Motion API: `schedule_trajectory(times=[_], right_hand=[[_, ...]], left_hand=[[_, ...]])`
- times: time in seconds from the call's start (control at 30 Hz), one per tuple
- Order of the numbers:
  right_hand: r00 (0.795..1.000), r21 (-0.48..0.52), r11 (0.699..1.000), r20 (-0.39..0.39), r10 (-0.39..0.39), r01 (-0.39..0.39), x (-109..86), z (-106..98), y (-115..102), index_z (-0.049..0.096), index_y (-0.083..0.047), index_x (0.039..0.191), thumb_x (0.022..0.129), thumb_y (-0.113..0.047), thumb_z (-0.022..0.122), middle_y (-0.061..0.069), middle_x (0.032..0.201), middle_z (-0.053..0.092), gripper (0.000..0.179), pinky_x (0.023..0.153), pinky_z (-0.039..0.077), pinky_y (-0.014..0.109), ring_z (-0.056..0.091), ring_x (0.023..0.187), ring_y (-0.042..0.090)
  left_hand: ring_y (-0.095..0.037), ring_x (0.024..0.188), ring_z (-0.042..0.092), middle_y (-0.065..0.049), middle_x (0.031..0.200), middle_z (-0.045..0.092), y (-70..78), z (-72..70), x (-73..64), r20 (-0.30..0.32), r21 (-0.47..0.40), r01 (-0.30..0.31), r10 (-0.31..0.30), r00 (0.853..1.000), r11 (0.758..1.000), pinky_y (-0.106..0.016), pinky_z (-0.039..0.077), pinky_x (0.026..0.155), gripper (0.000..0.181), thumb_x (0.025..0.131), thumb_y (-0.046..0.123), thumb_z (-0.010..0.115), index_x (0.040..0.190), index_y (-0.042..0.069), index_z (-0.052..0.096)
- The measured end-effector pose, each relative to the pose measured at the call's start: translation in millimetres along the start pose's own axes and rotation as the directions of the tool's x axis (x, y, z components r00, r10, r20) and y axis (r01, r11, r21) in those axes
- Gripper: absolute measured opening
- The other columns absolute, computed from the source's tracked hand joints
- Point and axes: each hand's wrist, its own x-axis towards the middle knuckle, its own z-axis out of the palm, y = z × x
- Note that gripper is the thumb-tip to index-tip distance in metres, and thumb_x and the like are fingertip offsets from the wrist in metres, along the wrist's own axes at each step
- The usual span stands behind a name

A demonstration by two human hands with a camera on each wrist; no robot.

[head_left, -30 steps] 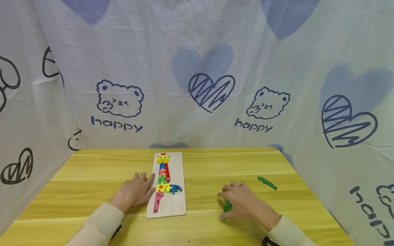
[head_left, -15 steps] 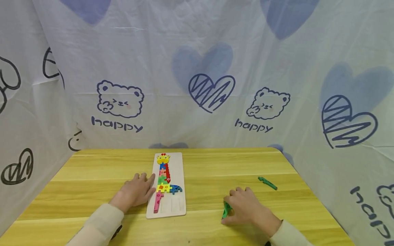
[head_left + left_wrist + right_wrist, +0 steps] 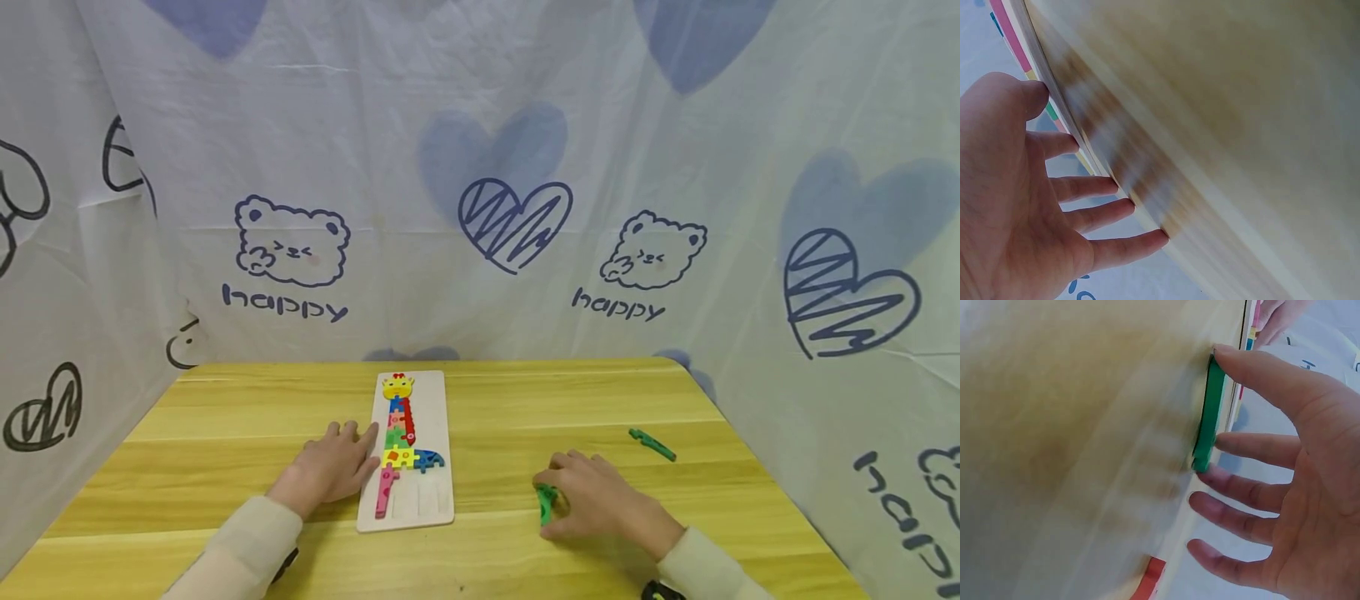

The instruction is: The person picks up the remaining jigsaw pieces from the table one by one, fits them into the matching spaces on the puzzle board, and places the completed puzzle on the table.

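Note:
A white puzzle board [image 3: 433, 408] lies on the table, with a giraffe jigsaw [image 3: 397, 457] of coloured pieces set in it. Bare recesses show at its lower right. My left hand [image 3: 333, 468] rests at the board's left edge, with thumb and index finger touching it. In the left wrist view, the fingers [image 3: 1100, 187] are spread and fairly straight along that edge. To the board's right, my right hand [image 3: 588, 496] pinches a green puzzle piece [image 3: 546, 505]. The right wrist view shows the green piece [image 3: 1209, 412] lengthwise between thumb and fingers, close to the tabletop.
Another green puzzle piece [image 3: 652, 445] lies on the table [image 3: 510, 400], beyond the right hand. A red-orange piece [image 3: 1149, 579] shows low in the right wrist view. A printed cloth [image 3: 405, 275] hangs behind the table and along both sides.
My right hand drew back slightly, then returned left. The green piece in its fingers has turned and now shows more plainly. My left hand and the board stay put.

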Motion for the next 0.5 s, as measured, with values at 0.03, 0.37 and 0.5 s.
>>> schedule_trajectory(times=[0.03, 0.37, 0.5], right_hand=[[1.0, 0.008, 1.0, -0.003, -0.001, 0.001, 0.8, 0.6, 0.4, 0.07, -0.02, 0.131, 0.083, -0.053, 0.082, -0.001, 0.115, 0.065, 0.059, 0.063, 0.037, 0.025, 0.05, 0.088, 0.01], [0.996, -0.042, 0.998, -0.072, -0.056, 0.053, 13.9, -0.4, -7.2, 0.071, -0.018, 0.131, 0.081, -0.054, 0.083, 0.0, 0.119, 0.065, 0.063, 0.066, 0.041, 0.027, 0.056, 0.096, 0.015], [0.994, -0.061, 0.996, -0.079, -0.075, 0.07, 20.5, -1.4, -13.0, 0.071, -0.017, 0.131, 0.081, -0.054, 0.084, 0.001, 0.118, 0.065, 0.064, 0.067, 0.042, 0.027, 0.057, 0.098, 0.017]], left_hand=[[-0.049, 0.129, 0.052, -0.028, 0.147, 0.051, 0.2, -0.1, 0.1, -0.002, 0.002, -0.001, 0.001, 1.0, 1.0, -0.071, 0.053, 0.094, 0.061, 0.106, 0.042, 0.051, 0.154, 0.005, 0.046], [-0.047, 0.125, 0.053, -0.028, 0.145, 0.052, 0.7, -0.6, -0.3, -0.012, -0.002, -0.004, 0.004, 1.0, 1.0, -0.069, 0.054, 0.093, 0.06, 0.106, 0.042, 0.052, 0.154, 0.005, 0.046], [-0.047, 0.127, 0.053, -0.028, 0.146, 0.051, 0.3, -0.1, -0.4, -0.01, -0.001, -0.002, 0.002, 1.0, 1.0, -0.07, 0.053, 0.094, 0.061, 0.106, 0.042, 0.052, 0.154, 0.005, 0.046]])
